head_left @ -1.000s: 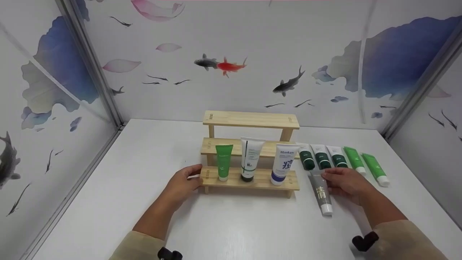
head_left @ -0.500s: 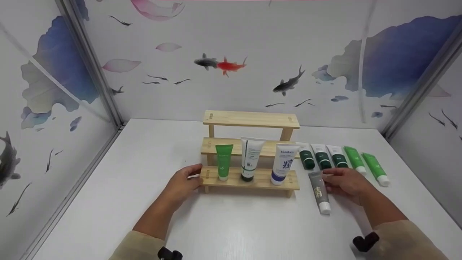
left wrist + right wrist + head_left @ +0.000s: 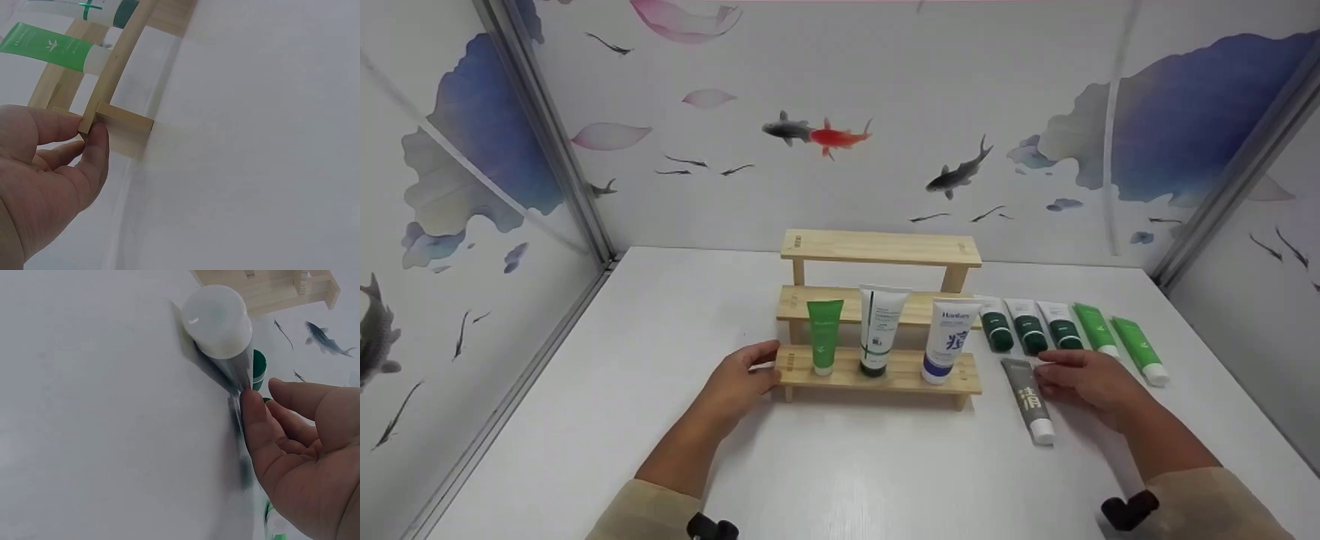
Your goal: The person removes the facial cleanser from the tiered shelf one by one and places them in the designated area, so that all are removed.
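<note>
My left hand [image 3: 741,384] pinches the left end of the lowest tier of a three-tier wooden display rack [image 3: 881,247]; in the left wrist view, thumb and fingers close on the end of the board [image 3: 109,84]. Three squeeze tubes stand cap-down on that tier: a small green tube [image 3: 825,336], a white tube with a dark cap [image 3: 881,330], and a white tube with blue print [image 3: 950,337]. To the rack's right a grey squeeze tube [image 3: 1027,397] lies with its white cap toward me. My right hand [image 3: 1091,386] has its fingertips at this tube's side, thumb apart from it.
Behind the grey tube lies a row of white-and-dark-green tubes [image 3: 1027,324] and two green tubes [image 3: 1140,349], partly close behind my right hand. White panels with painted fish enclose the white table [image 3: 840,465] at the back and sides.
The grey tube has rolled slightly left and then back, its gold print shifting and its cap swinging a little right. My right hand has eased off it to the right. My left hand stays put.
</note>
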{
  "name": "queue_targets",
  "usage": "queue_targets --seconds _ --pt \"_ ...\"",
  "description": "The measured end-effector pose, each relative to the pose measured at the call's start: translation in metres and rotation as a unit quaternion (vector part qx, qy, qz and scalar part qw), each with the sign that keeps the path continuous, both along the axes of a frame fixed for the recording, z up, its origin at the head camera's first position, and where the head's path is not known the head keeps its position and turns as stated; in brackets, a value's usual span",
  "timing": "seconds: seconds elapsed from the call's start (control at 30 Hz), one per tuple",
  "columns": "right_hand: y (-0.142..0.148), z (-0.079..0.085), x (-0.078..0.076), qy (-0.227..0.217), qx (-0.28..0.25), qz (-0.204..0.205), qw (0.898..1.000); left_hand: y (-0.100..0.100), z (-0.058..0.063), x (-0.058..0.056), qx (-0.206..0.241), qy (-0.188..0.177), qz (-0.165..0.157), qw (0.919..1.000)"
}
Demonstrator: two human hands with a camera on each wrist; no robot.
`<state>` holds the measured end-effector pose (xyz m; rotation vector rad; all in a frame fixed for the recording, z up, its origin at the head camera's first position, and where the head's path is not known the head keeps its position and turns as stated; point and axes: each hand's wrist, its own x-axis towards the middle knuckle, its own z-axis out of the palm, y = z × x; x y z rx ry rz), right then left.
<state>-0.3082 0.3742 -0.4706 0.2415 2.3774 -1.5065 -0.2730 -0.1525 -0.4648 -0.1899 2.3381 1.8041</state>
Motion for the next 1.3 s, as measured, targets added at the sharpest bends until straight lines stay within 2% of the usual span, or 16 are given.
queue_targets --seconds 0.43,0.93,1.3 --pt "-0.005 0.009 0.005 0.018 -0.038 -0.013 0.999 0.000 0.000 0.000 0.010 0.003 -0.005 0.9999" --pt "-0.042 0.033 0.012 0.056 -0.084 -0.007 0.995 -0.001 0.002 0.003 0.008 0.010 -0.011 0.9999" --pt "-0.072 0.042 0.019 0.074 -0.135 -0.008 0.988 0.000 0.001 0.001 0.003 -0.001 -0.004 1.0000"
